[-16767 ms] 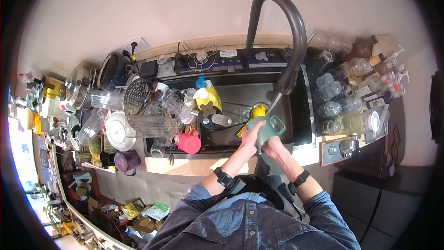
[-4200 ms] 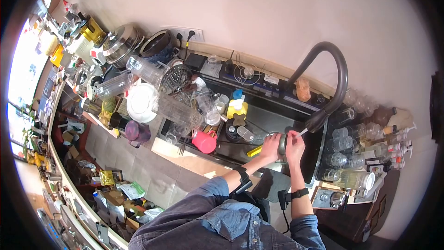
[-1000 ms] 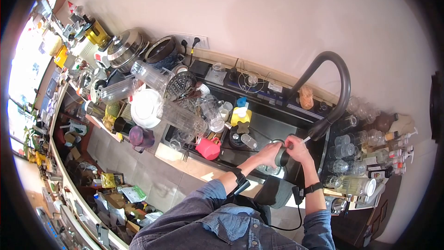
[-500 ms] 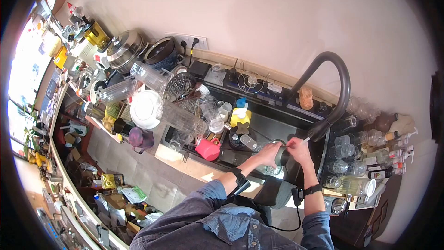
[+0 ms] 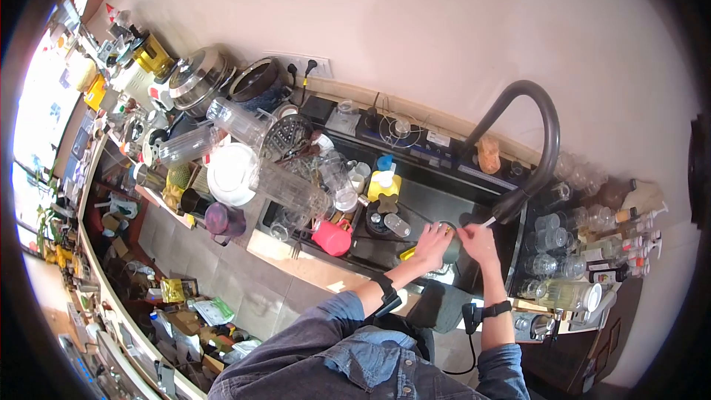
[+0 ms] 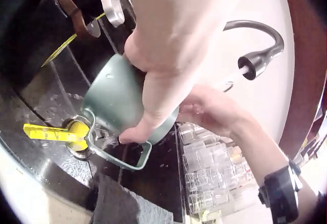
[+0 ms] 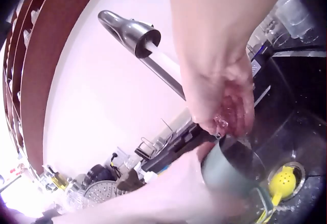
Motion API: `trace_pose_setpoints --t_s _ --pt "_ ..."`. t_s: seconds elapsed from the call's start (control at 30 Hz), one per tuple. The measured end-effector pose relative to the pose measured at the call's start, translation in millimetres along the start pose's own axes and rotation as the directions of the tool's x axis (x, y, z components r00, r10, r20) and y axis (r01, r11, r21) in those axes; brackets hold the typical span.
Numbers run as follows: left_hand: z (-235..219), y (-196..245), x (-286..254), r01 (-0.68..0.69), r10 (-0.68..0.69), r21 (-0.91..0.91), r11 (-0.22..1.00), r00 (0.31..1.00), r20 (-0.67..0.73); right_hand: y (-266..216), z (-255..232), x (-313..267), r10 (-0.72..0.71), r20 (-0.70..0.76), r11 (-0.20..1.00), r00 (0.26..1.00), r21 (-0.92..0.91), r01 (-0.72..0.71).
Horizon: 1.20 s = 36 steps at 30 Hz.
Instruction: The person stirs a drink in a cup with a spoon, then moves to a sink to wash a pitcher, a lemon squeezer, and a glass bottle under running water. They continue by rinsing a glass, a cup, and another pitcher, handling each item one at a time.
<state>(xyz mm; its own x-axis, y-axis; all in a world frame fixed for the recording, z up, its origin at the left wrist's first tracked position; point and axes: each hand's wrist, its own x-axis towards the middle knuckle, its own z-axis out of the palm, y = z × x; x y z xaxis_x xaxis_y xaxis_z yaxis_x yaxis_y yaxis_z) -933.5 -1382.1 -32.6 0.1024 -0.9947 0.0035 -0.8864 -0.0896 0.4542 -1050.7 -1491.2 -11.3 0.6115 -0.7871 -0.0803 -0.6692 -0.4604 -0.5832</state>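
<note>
My left hand (image 5: 433,244) grips a green mug (image 6: 115,96) low over the black sink, its thumb along the outside near the handle. The mug lies tilted, with its mouth toward my right hand (image 7: 230,101). That hand is cupped at the mug's rim, fingers loosely bent and wet. Water runs from the dark faucet (image 7: 140,40) down onto it. Below, a yellow citrus squeezer (image 7: 282,183) lies with its perforated bowl over the drain (image 7: 301,170). The inside of the mug is mostly hidden.
Left in the sink stand a yellow bottle (image 5: 385,187) and a pink mug (image 5: 331,238). Past them, clear pitchers (image 5: 292,189) and a white plate (image 5: 231,175) are piled. Upturned glasses (image 5: 544,241) crowd the right counter. A grey cloth (image 6: 122,203) hangs over the front edge.
Earlier both hands held the mug low in the sink. Over the last second the left hand has turned the mug, its dark opening no longer showing from above, and the right hand has shifted slightly.
</note>
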Motion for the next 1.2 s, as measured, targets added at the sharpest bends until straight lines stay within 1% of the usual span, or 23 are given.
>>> trace_pose_setpoints --t_s 0.07,0.1,0.17,0.2,0.23,0.3,0.33,0.4,0.5,0.6,0.67,0.8,0.9,1.0,1.1,1.2 --pt "5 5 -1 -0.018 0.027 0.077 0.997 0.993 -0.116 9 18 -1 0.071 -0.083 0.995 0.994 -0.065 -0.076" --pt "10 6 1 -0.005 0.02 0.121 0.993 0.993 -0.117 14 23 -2 0.059 -0.121 0.995 0.991 -0.077 -0.068" --pt "24 5 1 0.006 0.025 0.212 0.977 0.99 -0.142 22 32 0 0.202 -0.062 0.979 0.977 0.016 -0.201" --pt "21 6 0 0.009 0.031 0.258 0.966 0.988 -0.151 25 35 1 0.274 -0.028 0.96 0.961 0.062 -0.272" --pt "19 7 -3 -0.001 0.03 0.288 0.958 0.995 -0.099 27 38 2 0.291 -0.02 0.953 0.957 0.094 -0.288" --pt "16 8 -7 0.003 0.035 0.348 0.938 0.994 -0.104 28 40 3 0.323 -0.002 0.935 0.946 0.155 -0.319" --pt "15 8 -8 0.008 0.035 0.377 0.926 0.993 -0.108 27 38 3 0.326 0.051 0.914 0.944 0.239 -0.329" --pt "17 5 -10 0.005 0.049 0.366 0.931 0.989 -0.138 22 31 2 0.313 0.16 0.847 0.936 0.399 -0.351" --pt "22 2 -10 0.002 0.058 0.384 0.923 0.988 -0.144 34 38 5 0.345 0.239 0.756 0.908 0.503 -0.42" --pt "25 3 -9 0.001 0.061 0.449 0.893 0.99 -0.124 41 46 5 0.333 0.185 0.792 0.925 0.477 -0.381" --pt "26 4 -9 0.0 0.063 0.488 0.873 0.991 -0.114 44 45 5 0.296 0.172 0.84 0.939 0.421 -0.342" --pt "34 8 -8 0.016 0.053 0.539 0.842 0.992 -0.112 29 34 1 0.276 0.16 0.88 0.948 0.355 -0.316" --pt "37 11 -7 0.038 0.036 0.575 0.817 0.993 -0.117 31 34 1 0.249 0.129 0.935 0.96 0.227 -0.273" --pt "35 11 -7 0.058 0.012 0.609 0.791 0.994 -0.11 34 40 -2 0.244 0.051 0.919 0.968 0.306 -0.248" --pt "30 11 -6 0.075 0.011 0.644 0.762 0.992 -0.128 37 50 -9 0.339 0.061 0.849 0.939 0.41 -0.333" --pt "34 10 -5 0.073 0.018 0.667 0.741 0.992 -0.129 48 70 -15 0.498 0.107 0.735 0.861 0.476 -0.484"
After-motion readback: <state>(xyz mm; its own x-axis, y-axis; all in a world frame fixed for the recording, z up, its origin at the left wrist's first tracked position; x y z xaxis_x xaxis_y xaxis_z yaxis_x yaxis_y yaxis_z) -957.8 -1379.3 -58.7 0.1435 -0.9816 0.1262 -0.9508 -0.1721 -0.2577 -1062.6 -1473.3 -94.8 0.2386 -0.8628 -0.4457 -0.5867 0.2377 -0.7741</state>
